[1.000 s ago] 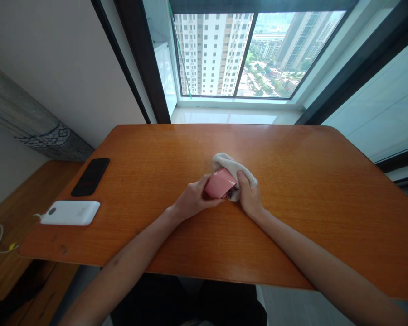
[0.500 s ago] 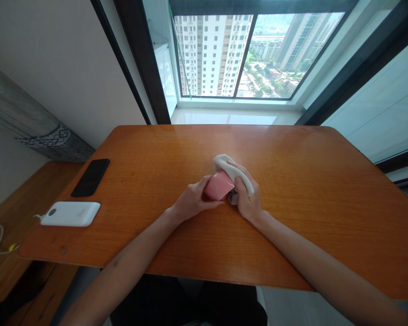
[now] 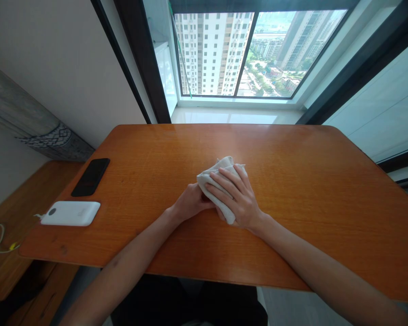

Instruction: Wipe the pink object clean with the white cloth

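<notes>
Head view shows the cloth (image 3: 207, 175) on top now. Half a second ago a small pink box showed between the hands, and now it is hidden. The right hand (image 3: 240, 201) has come over it, fingers spread flat, pressing the cloth down. The left hand (image 3: 190, 202) stays curled at the left side, gripping what is under the cloth. I think the pink box is still there, mid tabletop (image 3: 292, 181), but I cannot see it. So the wiping seems to have moved onto the box's top. A black phone (image 3: 90, 176) and a white charger (image 3: 70, 213) lie far to the left.
</notes>
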### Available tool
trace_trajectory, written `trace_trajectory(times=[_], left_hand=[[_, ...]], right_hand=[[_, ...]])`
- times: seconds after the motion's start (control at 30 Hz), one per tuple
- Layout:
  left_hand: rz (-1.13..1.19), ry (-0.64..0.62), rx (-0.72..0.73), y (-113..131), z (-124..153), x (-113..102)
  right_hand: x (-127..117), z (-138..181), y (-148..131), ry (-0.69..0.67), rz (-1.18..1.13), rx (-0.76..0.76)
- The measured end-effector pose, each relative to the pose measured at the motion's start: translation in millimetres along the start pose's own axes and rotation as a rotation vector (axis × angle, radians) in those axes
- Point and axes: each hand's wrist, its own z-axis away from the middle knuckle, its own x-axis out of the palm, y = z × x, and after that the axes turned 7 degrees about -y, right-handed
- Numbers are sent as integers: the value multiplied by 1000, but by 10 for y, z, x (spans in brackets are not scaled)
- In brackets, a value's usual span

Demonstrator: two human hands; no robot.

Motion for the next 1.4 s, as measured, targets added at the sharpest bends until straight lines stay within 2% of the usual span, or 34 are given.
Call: trace_trajectory(times=[0.2, 0.6, 0.73, 0.9, 0.97, 1.07, 1.13, 1.23, 1.4], left_hand=[[5, 46, 3, 76, -1, 13], [-61, 89, -7, 189, -21, 11], [-63, 102, 7, 154, -13, 13], [-71, 98, -16, 150, -9, 12], [-76, 97, -21, 171, -10, 5], [-73, 96, -25, 194, -9, -7], [-76, 92, -22, 189, -5, -10], [-76, 88, -13, 167, 2, -5], [-42, 79, -8, 126, 3, 2]], right_hand=[[-15, -45, -38, 80, -32, 108], [-46, -82, 9, 205, -396, 406], [20, -60, 67, 253, -573, 568], [140, -10, 164, 295, -776, 903], [171, 3, 188, 295, -822, 961], [181, 10, 195, 288, -806, 957], [159, 8, 179, 289, -741, 899], [90, -8, 129, 286, -565, 663], [-21, -40, 35, 167, -251, 269]])
